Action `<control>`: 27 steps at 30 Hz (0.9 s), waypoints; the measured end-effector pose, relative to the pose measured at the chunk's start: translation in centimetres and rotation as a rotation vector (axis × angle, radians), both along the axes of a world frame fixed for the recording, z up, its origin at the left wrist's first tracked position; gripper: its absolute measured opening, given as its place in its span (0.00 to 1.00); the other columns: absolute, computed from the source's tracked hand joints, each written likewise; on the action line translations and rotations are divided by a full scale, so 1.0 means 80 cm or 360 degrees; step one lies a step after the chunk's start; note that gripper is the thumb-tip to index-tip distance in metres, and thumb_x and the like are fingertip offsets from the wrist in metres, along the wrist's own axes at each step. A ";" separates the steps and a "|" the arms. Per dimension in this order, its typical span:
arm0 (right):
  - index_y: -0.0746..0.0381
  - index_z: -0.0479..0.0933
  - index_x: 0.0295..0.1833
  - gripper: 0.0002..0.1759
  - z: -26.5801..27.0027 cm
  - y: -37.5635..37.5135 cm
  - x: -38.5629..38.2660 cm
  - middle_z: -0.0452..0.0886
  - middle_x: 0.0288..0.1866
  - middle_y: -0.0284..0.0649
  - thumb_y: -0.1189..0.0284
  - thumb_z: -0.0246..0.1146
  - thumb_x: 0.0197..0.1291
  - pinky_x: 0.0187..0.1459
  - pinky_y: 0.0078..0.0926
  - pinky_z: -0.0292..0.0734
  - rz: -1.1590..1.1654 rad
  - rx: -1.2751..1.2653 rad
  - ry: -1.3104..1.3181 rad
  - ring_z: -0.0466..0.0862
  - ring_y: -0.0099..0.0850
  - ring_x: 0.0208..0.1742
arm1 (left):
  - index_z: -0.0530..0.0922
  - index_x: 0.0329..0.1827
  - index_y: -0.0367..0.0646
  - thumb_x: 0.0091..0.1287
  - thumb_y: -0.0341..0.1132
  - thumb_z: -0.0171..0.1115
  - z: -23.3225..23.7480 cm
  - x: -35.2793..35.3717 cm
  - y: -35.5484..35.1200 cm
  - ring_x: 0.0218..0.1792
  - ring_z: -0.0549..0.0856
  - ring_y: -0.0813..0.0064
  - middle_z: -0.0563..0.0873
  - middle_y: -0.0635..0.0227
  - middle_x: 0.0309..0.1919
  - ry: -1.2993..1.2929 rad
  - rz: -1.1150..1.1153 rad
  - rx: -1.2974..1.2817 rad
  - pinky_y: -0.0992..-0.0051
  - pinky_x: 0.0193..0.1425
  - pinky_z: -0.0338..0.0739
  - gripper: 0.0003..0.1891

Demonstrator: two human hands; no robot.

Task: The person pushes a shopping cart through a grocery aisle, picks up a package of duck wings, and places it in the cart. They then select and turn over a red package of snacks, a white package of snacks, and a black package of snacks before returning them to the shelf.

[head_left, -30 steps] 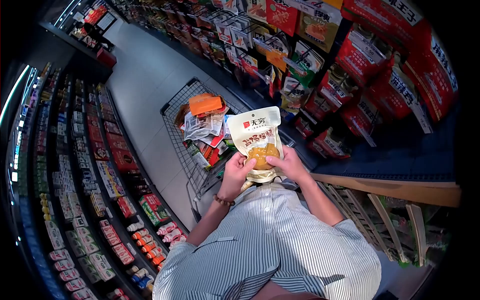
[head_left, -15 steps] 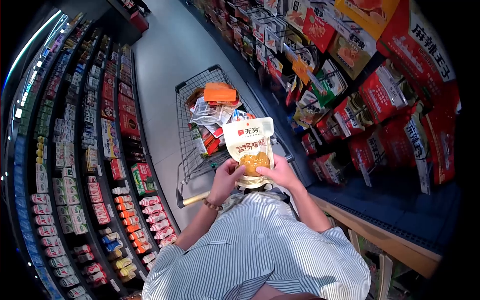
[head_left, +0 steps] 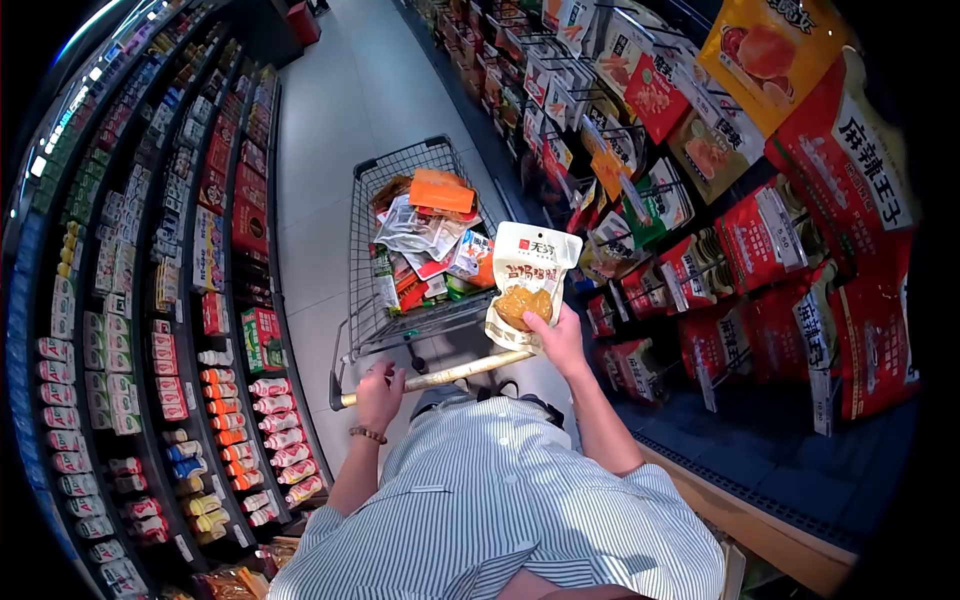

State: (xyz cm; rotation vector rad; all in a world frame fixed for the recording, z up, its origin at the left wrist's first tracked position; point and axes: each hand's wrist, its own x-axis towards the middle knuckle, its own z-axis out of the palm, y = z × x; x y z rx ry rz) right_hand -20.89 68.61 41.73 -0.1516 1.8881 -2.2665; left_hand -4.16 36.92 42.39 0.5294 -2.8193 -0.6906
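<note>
My right hand [head_left: 562, 342] is closed on the lower right of a cream snack pouch [head_left: 540, 252]. The pouch stands upright toward me, with red and black lettering and a picture of golden-brown meat on its front. My thumb presses across that picture. To the left, my left hand [head_left: 378, 392] is curled over the left end of the shopping cart handle [head_left: 465, 374], a pale bar; its fingers partly hide the bar. Ahead lies the wire shopping cart [head_left: 357, 235], holding an orange package [head_left: 442, 190], clear plastic packs [head_left: 415, 226] and several colourful packets.
Dark shelves [head_left: 228, 330] of bottles and cartons line the left side. On the right, hanging snack packets fill a rack, including large red bags [head_left: 850, 150] and a yellow bag [head_left: 770, 55]. A tiled floor [head_left: 340, 80] runs up the aisle beyond the cart.
My left hand has let go of the pouch and moved down left to the cart handle. My right hand keeps the pouch, now farther right and slightly tilted.
</note>
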 end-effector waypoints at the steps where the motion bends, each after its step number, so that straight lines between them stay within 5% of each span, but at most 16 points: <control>1: 0.71 0.81 0.55 0.17 -0.004 -0.002 -0.001 0.89 0.49 0.40 0.74 0.71 0.63 0.53 0.25 0.81 -0.0042 0.0003 -0.0006 0.87 0.24 0.48 | 0.85 0.45 0.41 0.67 0.42 0.68 -0.001 0.000 0.000 0.31 0.89 0.55 0.90 0.57 0.31 -0.0001 0.0027 -0.0055 0.56 0.38 0.83 0.13; 4: 0.69 0.82 0.54 0.18 -0.019 -0.011 -0.003 0.90 0.46 0.41 0.71 0.72 0.62 0.51 0.26 0.81 -0.0058 0.0200 0.0035 0.88 0.25 0.46 | 0.86 0.40 0.47 0.68 0.46 0.64 -0.010 -0.009 0.008 0.29 0.88 0.51 0.89 0.56 0.29 -0.0092 0.0186 -0.0386 0.54 0.36 0.82 0.13; 13: 0.69 0.81 0.55 0.22 -0.028 -0.017 -0.014 0.90 0.47 0.46 0.67 0.72 0.60 0.50 0.31 0.82 -0.0179 0.0621 0.0233 0.90 0.33 0.47 | 0.86 0.33 0.50 0.67 0.44 0.62 -0.025 -0.021 0.013 0.27 0.87 0.52 0.87 0.58 0.24 -0.0024 0.0290 -0.0500 0.54 0.30 0.80 0.10; 15: 0.64 0.82 0.52 0.24 -0.026 -0.021 -0.020 0.89 0.42 0.51 0.57 0.73 0.58 0.47 0.40 0.81 -0.0213 0.0703 0.0332 0.89 0.49 0.45 | 0.86 0.32 0.50 0.66 0.43 0.62 -0.023 -0.027 0.015 0.26 0.87 0.53 0.87 0.59 0.24 0.0058 0.0283 -0.0488 0.55 0.29 0.80 0.10; 27: 0.59 0.82 0.56 0.26 -0.021 -0.044 -0.061 0.88 0.41 0.52 0.54 0.71 0.58 0.46 0.45 0.80 -0.0231 0.0989 0.0439 0.87 0.53 0.44 | 0.85 0.31 0.48 0.68 0.42 0.62 -0.014 -0.062 0.000 0.28 0.87 0.55 0.88 0.61 0.28 0.0241 0.0093 -0.0525 0.58 0.32 0.81 0.11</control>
